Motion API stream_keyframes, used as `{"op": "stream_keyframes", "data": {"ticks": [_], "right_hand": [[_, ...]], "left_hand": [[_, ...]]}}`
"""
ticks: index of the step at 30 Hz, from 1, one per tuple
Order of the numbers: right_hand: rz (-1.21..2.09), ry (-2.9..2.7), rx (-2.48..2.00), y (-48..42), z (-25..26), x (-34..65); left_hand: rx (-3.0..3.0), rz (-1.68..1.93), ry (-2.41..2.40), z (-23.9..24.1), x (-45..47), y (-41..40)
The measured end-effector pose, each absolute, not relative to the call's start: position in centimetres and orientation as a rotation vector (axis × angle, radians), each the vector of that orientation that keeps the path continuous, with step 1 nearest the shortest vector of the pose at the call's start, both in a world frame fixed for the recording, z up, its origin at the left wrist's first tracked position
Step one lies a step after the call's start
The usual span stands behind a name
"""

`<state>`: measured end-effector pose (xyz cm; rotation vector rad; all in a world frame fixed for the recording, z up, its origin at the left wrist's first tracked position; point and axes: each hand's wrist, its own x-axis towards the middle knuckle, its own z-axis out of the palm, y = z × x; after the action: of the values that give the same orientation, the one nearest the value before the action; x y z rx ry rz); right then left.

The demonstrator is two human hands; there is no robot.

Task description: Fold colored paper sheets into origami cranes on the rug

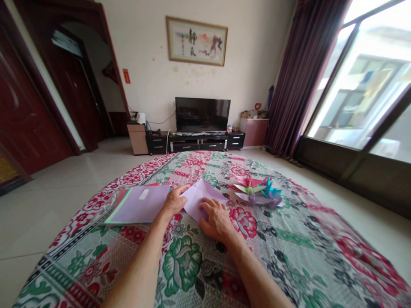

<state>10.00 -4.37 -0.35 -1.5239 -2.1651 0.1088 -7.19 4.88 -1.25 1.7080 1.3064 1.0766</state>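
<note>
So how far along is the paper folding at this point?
Done: several colourful folded figures lie together on the tablecloth to the right. In hand: a lilac sheet, only partly folded, with the right hand flat on it and the left hand at its edge. Left: probably plenty, since a stack of flat coloured sheets waits beside the left hand.

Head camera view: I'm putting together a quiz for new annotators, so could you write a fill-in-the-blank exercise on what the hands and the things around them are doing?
1. The left hand and the right hand both rest on a lilac sheet of ____.
2. The stack of coloured sheets lies to the ____ of the left hand.
3. The folded paper figures lie to the ____ of the right hand.
4. All of these lie on a cloth printed with ____.

Missing words: paper; left; right; flowers.
</note>
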Motion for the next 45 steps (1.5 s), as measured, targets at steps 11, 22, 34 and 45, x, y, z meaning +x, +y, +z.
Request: {"op": "stream_keyframes", "data": {"ticks": [11,22,34,45], "right_hand": [[0.176,-2.143,-1.493,-3.9,-0.8,10.3],[0.181,-2.133,-1.454,-4.0,-0.4,10.5],[0.146,-2.13,-1.424,-2.7,-0.5,11.3],[0.145,-2.25,-1.413,-2.9,0.2,10.8]], "left_hand": [[1.53,1.021,1.26,-1.4,-7.6,5.4],[1.485,1.131,1.211,-1.4,-6.5,5.6],[1.453,1.129,1.143,-1.5,-7.1,5.4],[1.67,1.104,1.141,-2.2,-6.8,6.9]]}}
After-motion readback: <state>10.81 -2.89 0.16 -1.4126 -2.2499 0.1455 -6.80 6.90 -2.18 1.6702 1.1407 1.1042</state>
